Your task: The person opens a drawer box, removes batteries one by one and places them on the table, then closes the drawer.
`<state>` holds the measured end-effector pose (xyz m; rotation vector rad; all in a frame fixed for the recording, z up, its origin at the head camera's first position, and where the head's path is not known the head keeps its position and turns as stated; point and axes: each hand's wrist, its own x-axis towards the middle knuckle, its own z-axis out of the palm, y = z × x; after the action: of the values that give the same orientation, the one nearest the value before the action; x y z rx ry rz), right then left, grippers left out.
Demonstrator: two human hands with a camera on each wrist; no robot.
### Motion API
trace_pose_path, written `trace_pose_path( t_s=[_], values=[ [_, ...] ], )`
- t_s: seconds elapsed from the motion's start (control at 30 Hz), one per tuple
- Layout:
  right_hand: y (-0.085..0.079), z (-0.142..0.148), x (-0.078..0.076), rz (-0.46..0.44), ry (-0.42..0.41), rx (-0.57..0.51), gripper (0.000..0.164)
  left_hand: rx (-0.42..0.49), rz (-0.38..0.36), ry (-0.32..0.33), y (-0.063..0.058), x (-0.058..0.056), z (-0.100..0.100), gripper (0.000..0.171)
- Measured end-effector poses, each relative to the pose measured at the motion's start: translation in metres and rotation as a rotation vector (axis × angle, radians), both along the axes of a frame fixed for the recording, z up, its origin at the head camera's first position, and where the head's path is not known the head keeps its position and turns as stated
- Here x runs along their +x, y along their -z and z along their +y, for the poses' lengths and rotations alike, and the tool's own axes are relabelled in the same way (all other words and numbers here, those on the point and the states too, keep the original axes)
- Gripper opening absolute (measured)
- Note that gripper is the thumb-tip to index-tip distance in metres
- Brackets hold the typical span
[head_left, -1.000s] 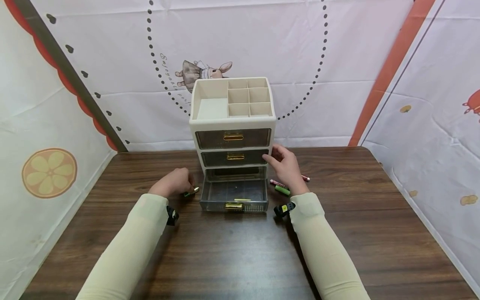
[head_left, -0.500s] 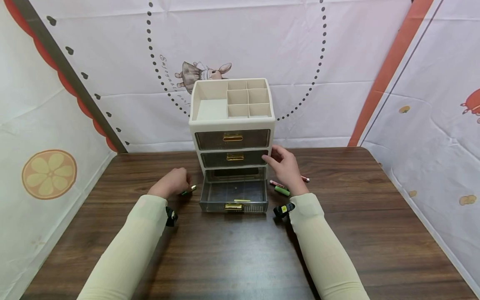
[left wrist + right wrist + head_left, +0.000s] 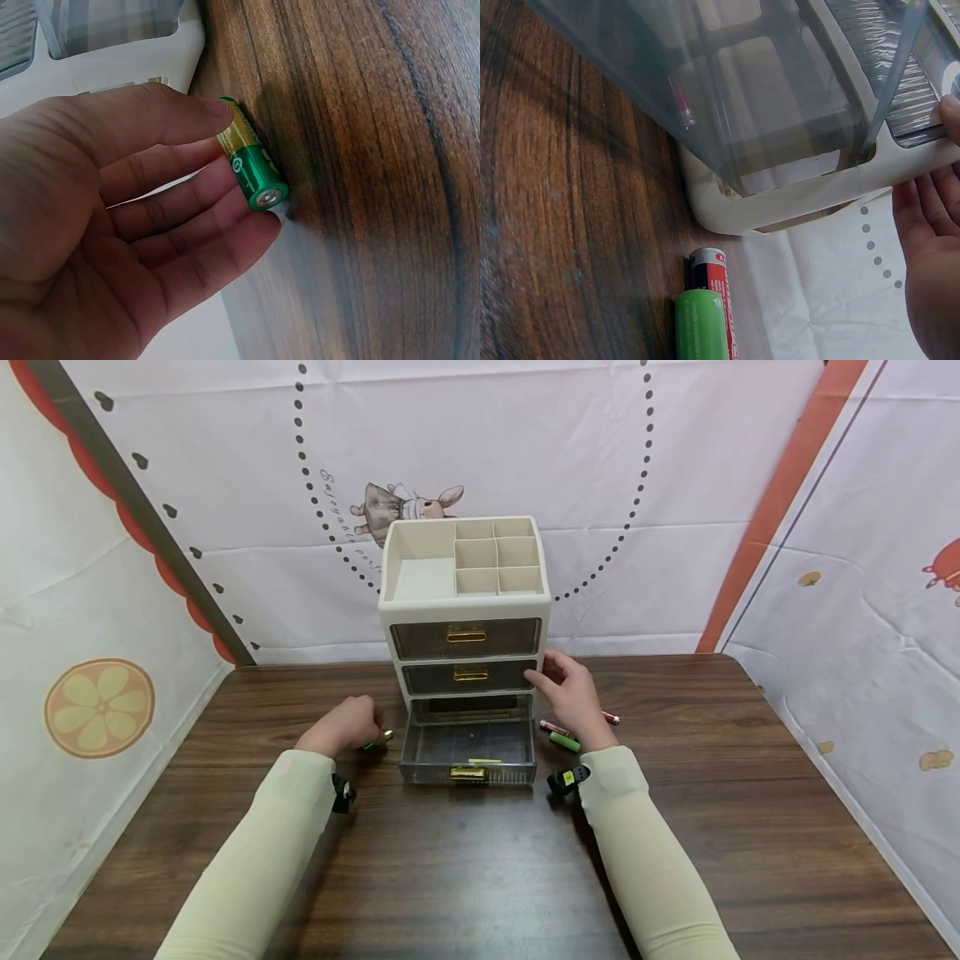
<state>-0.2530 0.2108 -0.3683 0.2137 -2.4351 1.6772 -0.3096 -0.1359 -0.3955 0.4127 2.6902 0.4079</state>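
My left hand (image 3: pixel 348 727) is low over the table, left of the organizer. Its thumb and fingers pinch a green-and-gold battery (image 3: pixel 259 169), whose flat end faces the left wrist camera. At the right side of the cream drawer organizer (image 3: pixel 465 608), my right hand (image 3: pixel 573 697) grips the edge, thumb on the middle drawer's front and fingers along the side wall. The bottom drawer (image 3: pixel 427 772), clear grey with a gold handle, stands pulled out between both hands. A small yellow strip (image 3: pixel 484 761) shows near its front.
Beside the organizer, under my right wrist, a green battery (image 3: pixel 565 742) lies against a red one (image 3: pixel 553 727). Another red battery (image 3: pixel 612 717) lies farther right, partly behind the wrist. The organizer's top has open compartments (image 3: pixel 476 553). A white printed cloth (image 3: pixel 600 460) hangs behind the table.
My left hand and the green-and-gold battery have shifted slightly left, away from the drawer, and the fingers have closed over more of the battery. My right hand stays in place.
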Motion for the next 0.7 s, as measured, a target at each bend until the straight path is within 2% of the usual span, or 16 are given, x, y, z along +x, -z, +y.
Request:
trace_pose_path(
  t_s=[0.17,0.4,0.53,0.7],
  values=[
    [-0.001,0.0,0.0,-0.003,0.002,0.001,0.041,0.006,0.007,-0.006,-0.009,0.005,0.002,0.013],
    [-0.001,0.0,0.001,-0.017,0.009,0.008,0.042,0.01,0.008,0.025,-0.034,0.014,0.006,0.029],
    [-0.001,0.0,0.001,-0.011,0.01,0.009,0.041,0.021,-0.004,0.059,-0.048,0.019,0.01,0.027],
    [-0.002,-0.001,0.001,-0.006,0.013,0.015,0.041,0.027,0.018,0.098,-0.061,0.024,0.018,0.018]
  ],
)
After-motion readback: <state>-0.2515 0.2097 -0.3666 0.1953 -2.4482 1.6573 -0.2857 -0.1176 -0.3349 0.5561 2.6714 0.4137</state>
